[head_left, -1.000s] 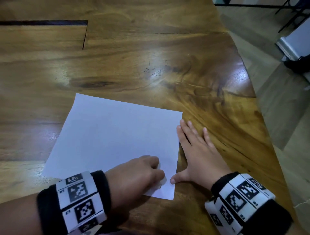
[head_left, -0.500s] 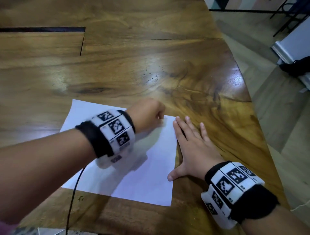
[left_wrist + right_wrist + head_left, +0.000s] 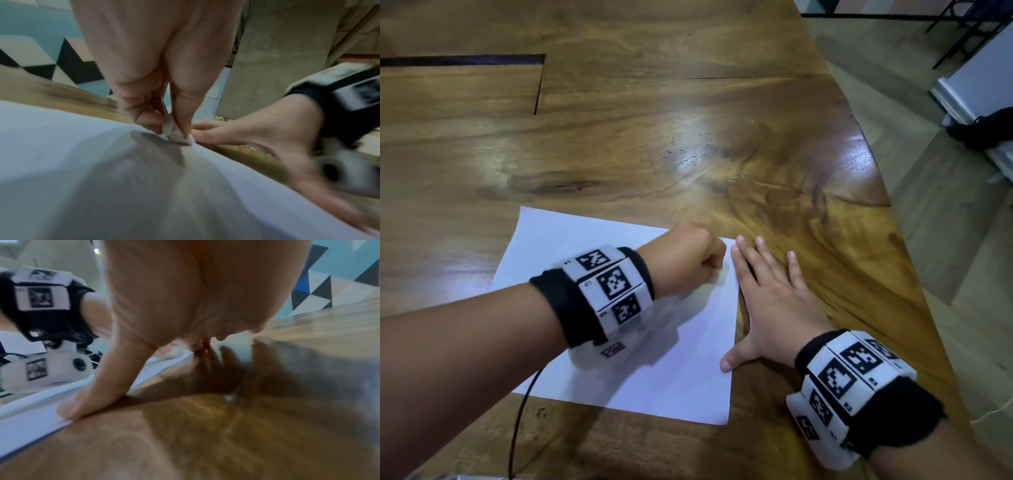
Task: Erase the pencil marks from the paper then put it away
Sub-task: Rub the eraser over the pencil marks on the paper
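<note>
A white sheet of paper (image 3: pixel 585 246) lies flat on the wooden table (image 3: pixel 688 137). No pencil marks show on it in these frames. My left hand (image 3: pixel 698 260) is curled into a fist at the sheet's far right corner. In the left wrist view my left hand (image 3: pixel 172 129) pinches a small pale eraser (image 3: pixel 174 138) down against the paper (image 3: pixel 61 146). My right hand (image 3: pixel 767 298) lies flat with fingers spread along the paper's right edge, its thumb on the sheet. The right wrist view shows that thumb (image 3: pixel 82 404) pressing on the paper's edge (image 3: pixel 30 423).
The table's curved right edge (image 3: pixel 887 192) drops to a tiled floor. A dark slot (image 3: pixel 462 60) cuts the tabletop at the far left. A thin black cable (image 3: pixel 517 428) runs from my left wrist toward the near edge. Black bag (image 3: pixel 983 130) lies on the floor at right.
My left hand moved from the paper's near right corner to its far right corner within the last second, then stayed there. The right hand kept flat at the paper's right edge.
</note>
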Demonstrator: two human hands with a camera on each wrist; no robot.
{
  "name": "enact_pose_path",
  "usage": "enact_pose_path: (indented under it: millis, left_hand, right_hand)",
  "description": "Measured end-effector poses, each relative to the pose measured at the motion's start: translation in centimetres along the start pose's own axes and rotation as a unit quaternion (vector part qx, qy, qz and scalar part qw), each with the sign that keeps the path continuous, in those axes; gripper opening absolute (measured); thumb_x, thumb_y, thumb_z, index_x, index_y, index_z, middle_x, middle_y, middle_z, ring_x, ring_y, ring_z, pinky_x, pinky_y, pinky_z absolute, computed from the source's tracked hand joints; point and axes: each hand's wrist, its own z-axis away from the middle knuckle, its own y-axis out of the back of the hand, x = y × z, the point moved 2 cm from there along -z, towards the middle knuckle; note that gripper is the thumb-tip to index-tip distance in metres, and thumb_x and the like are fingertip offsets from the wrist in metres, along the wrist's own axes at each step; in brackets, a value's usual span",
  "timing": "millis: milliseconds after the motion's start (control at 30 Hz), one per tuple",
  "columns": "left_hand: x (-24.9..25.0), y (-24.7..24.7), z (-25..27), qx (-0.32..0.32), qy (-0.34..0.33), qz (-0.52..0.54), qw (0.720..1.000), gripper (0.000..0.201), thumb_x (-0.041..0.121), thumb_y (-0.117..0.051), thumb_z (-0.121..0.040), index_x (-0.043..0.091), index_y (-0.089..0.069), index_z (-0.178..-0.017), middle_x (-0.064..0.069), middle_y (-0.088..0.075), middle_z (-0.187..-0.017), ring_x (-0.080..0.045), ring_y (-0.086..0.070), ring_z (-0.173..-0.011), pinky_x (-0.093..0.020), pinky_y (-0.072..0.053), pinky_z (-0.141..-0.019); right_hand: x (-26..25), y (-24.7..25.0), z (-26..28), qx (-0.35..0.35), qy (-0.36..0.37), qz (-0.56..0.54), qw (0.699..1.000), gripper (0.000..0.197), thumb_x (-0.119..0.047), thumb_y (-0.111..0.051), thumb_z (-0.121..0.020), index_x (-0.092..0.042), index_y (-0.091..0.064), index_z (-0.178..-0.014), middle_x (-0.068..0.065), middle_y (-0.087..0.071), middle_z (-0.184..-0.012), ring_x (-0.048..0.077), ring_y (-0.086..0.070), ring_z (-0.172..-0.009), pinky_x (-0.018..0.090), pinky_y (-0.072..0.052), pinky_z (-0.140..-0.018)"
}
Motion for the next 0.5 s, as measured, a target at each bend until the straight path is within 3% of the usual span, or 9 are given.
enact_pose_path:
  millis: [67,133,267,400,500]
  left_hand:
    - [-0.1,0.6,-1.5,0.048,0.022,-0.011,0.999,0.008,0.013,-0.063,-0.079,0.006,-0.064,-0.083,-0.001,-0.048,-0.078,-0.017,-0.043,-0.073,-0.018,-0.022,-0.058]
    - [0.1,0.5,-1.9,0.057,0.03,-0.011,0.998,0.006,0.013,-0.061,-0.08,0.006,-0.061,-0.081,-0.002,-0.048,-0.079,-0.019,-0.044,-0.074,-0.02,-0.025,-0.06]
    - [1.0,-1.3,2.4,-0.024,-0.05,-0.007,0.998,0.015,0.016,-0.049,-0.076,0.01,-0.053,-0.064,-0.011,-0.054,-0.071,-0.028,-0.051,-0.067,-0.035,-0.04,-0.062]
    - [1.3,-2.4,5.9,-0.129,-0.091,-0.024,0.987,0.012,0.012,-0.053,-0.08,0.008,-0.063,-0.076,-0.01,-0.059,-0.082,-0.024,-0.055,-0.072,-0.031,-0.041,-0.065]
    - [1.4,-1.4,3.7,-0.091,-0.081,-0.046,0.991,0.015,0.014,-0.049,-0.081,0.007,-0.061,-0.077,-0.013,-0.06,-0.082,-0.028,-0.054,-0.074,-0.035,-0.043,-0.07]
  right_hand:
    - [0.0,0.0,0.0,-0.003,-0.002,0.001,1.0,0.153,-0.076,-0.071,-0.045,-0.015,0.03,-0.143,-0.004,0.041,-0.148,0.014,0.042,-0.132,0.05,0.019,-0.113]
    - [-0.1,0.1,0.0,-0.004,-0.002,0.0,1.0,0.153,-0.076,-0.071,-0.045,-0.015,0.03,-0.143,-0.004,0.04,-0.148,0.014,0.041,-0.132,0.05,0.019,-0.113]
    - [0.0,0.1,0.0,0.001,0.0,-0.008,1.0,0.152,-0.074,-0.073,-0.046,-0.015,0.028,-0.144,-0.005,0.039,-0.149,0.012,0.04,-0.132,0.049,0.02,-0.113]
    - [-0.1,0.1,0.0,-0.008,-0.001,-0.009,1.0,0.152,-0.073,-0.073,-0.047,-0.014,0.029,-0.143,-0.005,0.039,-0.149,0.014,0.04,-0.133,0.05,0.019,-0.113]
    - [-0.1,0.1,0.0,-0.007,0.0,-0.007,1.0,0.152,-0.073,-0.073,-0.047,-0.014,0.029,-0.143,-0.005,0.039,-0.149,0.013,0.04,-0.133,0.049,0.019,-0.113]
